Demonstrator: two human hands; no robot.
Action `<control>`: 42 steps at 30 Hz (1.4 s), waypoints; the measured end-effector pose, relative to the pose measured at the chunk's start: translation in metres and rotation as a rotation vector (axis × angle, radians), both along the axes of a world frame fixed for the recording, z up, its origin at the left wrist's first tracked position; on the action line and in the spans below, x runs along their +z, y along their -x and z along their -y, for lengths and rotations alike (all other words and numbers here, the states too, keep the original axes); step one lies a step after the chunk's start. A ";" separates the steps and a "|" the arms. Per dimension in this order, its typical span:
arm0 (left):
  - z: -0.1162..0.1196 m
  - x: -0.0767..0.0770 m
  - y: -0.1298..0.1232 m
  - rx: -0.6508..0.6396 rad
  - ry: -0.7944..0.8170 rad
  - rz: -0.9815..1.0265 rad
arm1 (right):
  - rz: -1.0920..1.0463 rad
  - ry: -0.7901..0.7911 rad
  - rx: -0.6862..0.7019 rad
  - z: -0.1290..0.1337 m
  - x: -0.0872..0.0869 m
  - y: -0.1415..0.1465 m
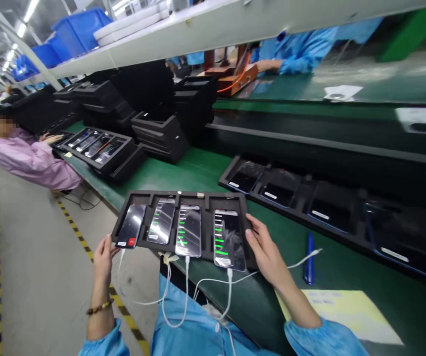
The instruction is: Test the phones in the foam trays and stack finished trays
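Probably light, slightly flexy tray [207,232], slick fragile phones [189,231]; left hand [103,259] and right hand [268,252] pinch opposite ends, best hold, over table's [259,309] near edge

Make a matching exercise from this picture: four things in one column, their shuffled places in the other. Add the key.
1. Beaded bracelet
2. Slim blue object
3. Blue bins
4. Black tray

A. Up on the shelf
B. Between left hand and right hand
C. Around a wrist
D. Beside the yellow sheet

1-C, 2-D, 3-A, 4-B
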State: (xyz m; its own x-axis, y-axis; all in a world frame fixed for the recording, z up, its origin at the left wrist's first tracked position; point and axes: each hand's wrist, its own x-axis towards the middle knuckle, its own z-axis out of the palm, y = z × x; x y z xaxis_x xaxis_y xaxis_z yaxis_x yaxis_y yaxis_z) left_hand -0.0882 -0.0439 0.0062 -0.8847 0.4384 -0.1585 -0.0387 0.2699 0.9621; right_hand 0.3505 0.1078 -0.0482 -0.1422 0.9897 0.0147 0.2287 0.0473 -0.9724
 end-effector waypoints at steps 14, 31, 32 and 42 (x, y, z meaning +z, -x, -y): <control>0.042 0.003 -0.033 0.181 0.077 -0.330 | 0.175 -0.115 -0.193 0.029 0.033 0.000; -0.014 -0.012 -0.204 -0.614 -0.058 0.844 | -0.486 0.762 0.083 0.091 0.031 0.030; -0.015 -0.014 -0.210 -0.578 -0.048 0.836 | -0.502 0.748 0.053 0.090 0.033 0.033; -0.022 -0.020 -0.244 -0.419 -0.050 0.739 | -0.558 0.665 -0.078 0.099 0.028 0.057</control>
